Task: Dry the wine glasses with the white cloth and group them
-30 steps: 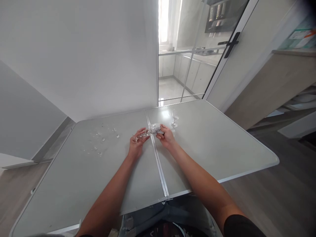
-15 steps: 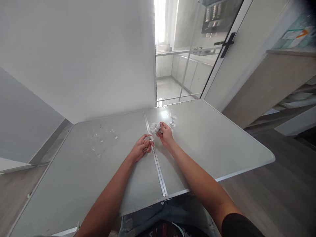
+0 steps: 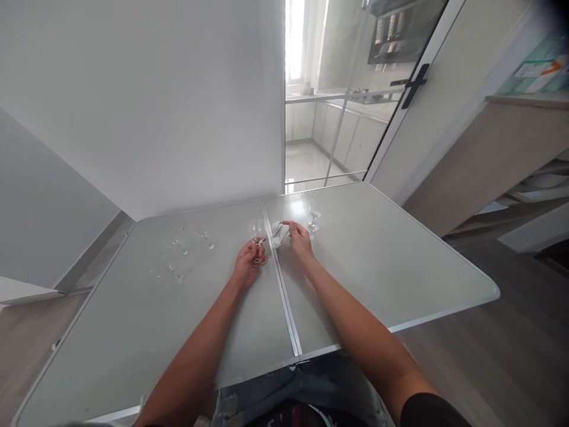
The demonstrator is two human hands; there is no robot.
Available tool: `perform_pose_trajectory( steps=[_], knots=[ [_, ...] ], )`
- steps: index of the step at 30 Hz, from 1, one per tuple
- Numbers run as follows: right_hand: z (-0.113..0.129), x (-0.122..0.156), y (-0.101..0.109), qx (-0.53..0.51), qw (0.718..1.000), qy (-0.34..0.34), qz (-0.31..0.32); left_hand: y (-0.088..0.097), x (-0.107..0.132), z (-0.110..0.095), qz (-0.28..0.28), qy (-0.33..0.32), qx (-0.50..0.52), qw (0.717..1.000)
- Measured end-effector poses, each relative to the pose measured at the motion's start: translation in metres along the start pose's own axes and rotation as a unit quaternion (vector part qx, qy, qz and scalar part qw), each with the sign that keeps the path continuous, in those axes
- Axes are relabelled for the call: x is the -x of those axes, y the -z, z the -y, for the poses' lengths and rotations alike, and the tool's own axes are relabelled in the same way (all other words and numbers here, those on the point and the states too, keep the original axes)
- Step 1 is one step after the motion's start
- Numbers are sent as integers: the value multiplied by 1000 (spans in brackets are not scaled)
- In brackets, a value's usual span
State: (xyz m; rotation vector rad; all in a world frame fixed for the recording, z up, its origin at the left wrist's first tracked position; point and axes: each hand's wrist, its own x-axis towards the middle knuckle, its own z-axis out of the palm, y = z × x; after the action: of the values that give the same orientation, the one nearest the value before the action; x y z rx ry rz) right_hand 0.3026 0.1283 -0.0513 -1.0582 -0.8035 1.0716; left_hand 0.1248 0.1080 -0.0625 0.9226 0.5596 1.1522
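My left hand [image 3: 250, 261] is closed around the stem of a small clear stemmed glass [image 3: 258, 229], held upright above the table just left of the metal seam. To its right, my right hand [image 3: 299, 238] pinches a white cloth or tissue [image 3: 280, 233], which hangs from the fingertips apart from the glass. A second clear stemmed glass [image 3: 313, 216] stands upright on the table beyond my right hand. Several clear glasses [image 3: 184, 251] lie at the left of the table; their outlines are faint and hard to separate.
The pale grey table [image 3: 391, 255] has a metal seam [image 3: 284, 296] across its middle. A white wall [image 3: 178, 107] borders its far left side. Behind it is a glass door [image 3: 351, 101] with a black handle [image 3: 415, 86]. Shelving [image 3: 502, 160] stands at the right.
My left hand has drawn left with the glass, which now stands clear of the cloth. The cloth has gone from bunched up to hanging loosely in my right hand. The view has shifted slightly.
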Motion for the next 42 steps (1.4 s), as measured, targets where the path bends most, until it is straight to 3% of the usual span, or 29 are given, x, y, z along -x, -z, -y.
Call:
perform_pose_trajectory(
  steps=[8,10,13,15,22,28,34,36,38,40,42],
  knots=[
    [1,4,-1,9,995,3,95,0,0,2,-18,1,-3,1000],
    [5,7,-2,-17,990,-41,135,2,-1,4,-30,-3,-18,999],
    [13,12,-2,-83,960,-125,237,4,-3,8,-63,-10,-58,996],
    [17,15,-3,-111,945,-135,276,4,-3,10,-72,-20,-71,995],
    [17,18,-6,-99,968,-60,224,0,-2,7,-59,-4,-78,995],
    [16,10,-2,-82,983,-63,153,-1,0,6,-47,-3,-74,996],
    [14,9,3,-113,932,-210,272,7,-4,2,-120,-45,-9,992],
    [9,6,4,-129,933,-234,241,8,-5,0,-129,-55,-1,990],
    [4,2,4,-165,949,-229,138,7,-5,0,-125,-67,3,990],
    [1,-2,5,-191,961,-198,21,5,-5,0,-117,-74,3,990],
    [3,-3,4,-204,967,-150,-24,2,-4,3,-95,-60,-7,994]
  ],
)
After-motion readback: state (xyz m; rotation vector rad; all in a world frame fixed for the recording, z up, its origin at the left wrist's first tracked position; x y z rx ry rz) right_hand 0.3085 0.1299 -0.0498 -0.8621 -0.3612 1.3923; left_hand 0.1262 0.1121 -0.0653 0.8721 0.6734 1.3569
